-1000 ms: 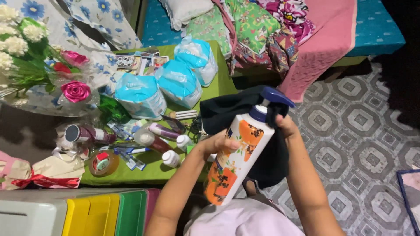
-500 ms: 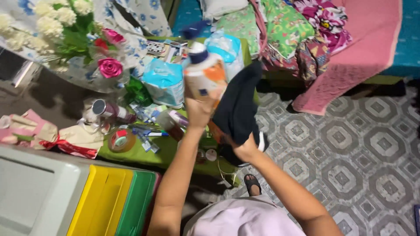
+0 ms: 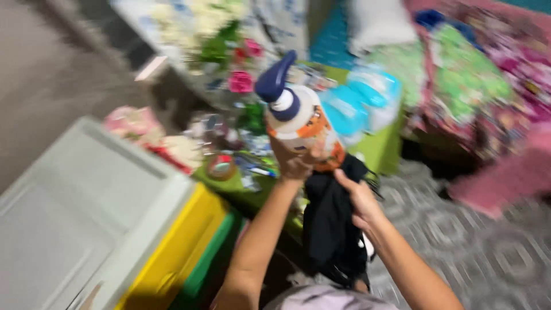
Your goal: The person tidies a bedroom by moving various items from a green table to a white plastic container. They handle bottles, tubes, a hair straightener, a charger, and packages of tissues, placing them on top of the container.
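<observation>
- The left hand point(image 3: 295, 163) was found wrapped around the lower body of a white and orange pump bottle point(image 3: 301, 123), its fingers point(image 3: 314, 156) closed on it; the bottle was held upright above the green worktop point(image 3: 376, 150), navy pump head uppermost.
- The right hand point(image 3: 359, 201) was found with fingers point(image 3: 346, 179) closed on a black cloth point(image 3: 333, 229), which hung below the bottle and touched its base.
- The view was heavily blurred; the small items on the worktop, among them a tape roll point(image 3: 221, 166) and blue packets point(image 3: 356, 106), could be made out only roughly.
- A bouquet point(image 3: 229, 57) stood beyond the bottle, and a yellow and green drawer unit point(image 3: 189, 252) was just beside the worktop.
- Judgement: wiping of the bottle with the cloth appeared to be the step in hand. It was judged best done with the bottle gripped low and kept upright, the cloth bunched rather than left trailing, and the pump head left unpressed.
- Judgement: the clutter below was best kept clear of the hanging cloth.
</observation>
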